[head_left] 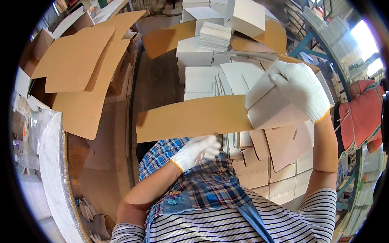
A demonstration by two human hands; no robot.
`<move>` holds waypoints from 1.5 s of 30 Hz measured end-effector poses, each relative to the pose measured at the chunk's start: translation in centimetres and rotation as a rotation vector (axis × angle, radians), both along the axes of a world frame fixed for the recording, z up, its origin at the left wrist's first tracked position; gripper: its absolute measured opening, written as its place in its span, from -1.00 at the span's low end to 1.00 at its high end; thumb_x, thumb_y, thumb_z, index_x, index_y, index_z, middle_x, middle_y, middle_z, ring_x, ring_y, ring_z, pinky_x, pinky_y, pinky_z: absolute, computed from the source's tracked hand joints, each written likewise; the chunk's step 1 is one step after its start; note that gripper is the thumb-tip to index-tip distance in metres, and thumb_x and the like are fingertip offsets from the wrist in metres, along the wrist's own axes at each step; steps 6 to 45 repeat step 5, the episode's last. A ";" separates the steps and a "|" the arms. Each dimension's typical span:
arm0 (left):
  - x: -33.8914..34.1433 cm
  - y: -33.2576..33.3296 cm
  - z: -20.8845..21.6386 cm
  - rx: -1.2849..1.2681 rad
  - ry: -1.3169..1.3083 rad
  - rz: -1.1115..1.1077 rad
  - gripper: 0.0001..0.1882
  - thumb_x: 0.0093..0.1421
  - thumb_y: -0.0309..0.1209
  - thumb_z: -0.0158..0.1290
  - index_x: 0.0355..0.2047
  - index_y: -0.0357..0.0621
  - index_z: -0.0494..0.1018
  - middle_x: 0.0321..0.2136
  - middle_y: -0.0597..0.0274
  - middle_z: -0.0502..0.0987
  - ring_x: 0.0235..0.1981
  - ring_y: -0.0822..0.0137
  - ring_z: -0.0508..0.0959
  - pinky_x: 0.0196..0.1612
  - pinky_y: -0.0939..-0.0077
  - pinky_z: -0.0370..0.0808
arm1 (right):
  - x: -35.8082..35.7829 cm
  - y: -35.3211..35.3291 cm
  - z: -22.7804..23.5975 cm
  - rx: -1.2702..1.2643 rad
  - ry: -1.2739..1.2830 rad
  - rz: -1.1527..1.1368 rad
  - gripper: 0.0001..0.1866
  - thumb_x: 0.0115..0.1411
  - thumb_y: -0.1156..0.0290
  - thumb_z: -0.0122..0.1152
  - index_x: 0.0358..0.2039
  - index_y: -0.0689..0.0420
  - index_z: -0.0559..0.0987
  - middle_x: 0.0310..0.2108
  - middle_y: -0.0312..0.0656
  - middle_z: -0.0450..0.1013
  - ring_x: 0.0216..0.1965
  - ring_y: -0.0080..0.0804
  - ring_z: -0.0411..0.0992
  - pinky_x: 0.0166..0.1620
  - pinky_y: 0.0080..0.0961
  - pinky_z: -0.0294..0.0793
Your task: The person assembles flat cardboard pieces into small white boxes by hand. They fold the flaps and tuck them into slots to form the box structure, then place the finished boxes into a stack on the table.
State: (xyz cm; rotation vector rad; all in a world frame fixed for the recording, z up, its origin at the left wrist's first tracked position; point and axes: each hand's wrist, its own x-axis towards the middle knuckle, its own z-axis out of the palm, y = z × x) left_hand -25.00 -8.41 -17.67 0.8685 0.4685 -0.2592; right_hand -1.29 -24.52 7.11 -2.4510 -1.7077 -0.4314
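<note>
Stacked cartons (210,36) behind; strip (190,118) hides left hand (198,149) fingertips.

White folded boxes (202,36) stacked ahead; flat white cartons (279,174) piled at right.

white gloves (302,87), brown cardboard strip (190,119), blue plaid apron (202,184).

The scene is viewed from a single head-worn fisheye camera, aimed steeply downward, close above the person's forearms and lap.
</note>
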 end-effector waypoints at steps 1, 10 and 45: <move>0.8 0.7 0.3 0.029 -0.156 0.021 -0.09 0.26 0.15 0.19 0.29 -0.41 0.23 0.05 -0.08 0.52 -0.11 0.21 0.62 -0.14 0.31 0.62 | -0.2 0.1 0.4 -0.003 0.118 -0.139 -0.86 0.20 0.40 0.11 -0.40 0.20 0.56 -0.49 0.02 0.51 -0.40 0.07 0.50 -0.25 -0.10 0.50; 5.1 1.2 4.7 0.116 -0.239 0.174 0.05 0.19 0.25 0.21 0.38 -0.30 0.13 0.20 -0.10 0.40 0.03 0.13 0.56 0.01 0.31 0.57 | 0.4 -0.8 2.0 -0.042 0.234 -0.272 -0.78 0.23 0.32 0.12 -0.38 0.20 0.60 -0.42 0.08 0.55 -0.30 0.05 0.57 -0.18 -0.11 0.53; 5.1 1.2 4.7 0.116 -0.239 0.174 0.05 0.19 0.25 0.21 0.38 -0.30 0.13 0.20 -0.10 0.40 0.03 0.13 0.56 0.01 0.31 0.57 | 0.4 -0.8 2.0 -0.042 0.234 -0.272 -0.78 0.23 0.32 0.12 -0.38 0.20 0.60 -0.42 0.08 0.55 -0.30 0.05 0.57 -0.18 -0.11 0.53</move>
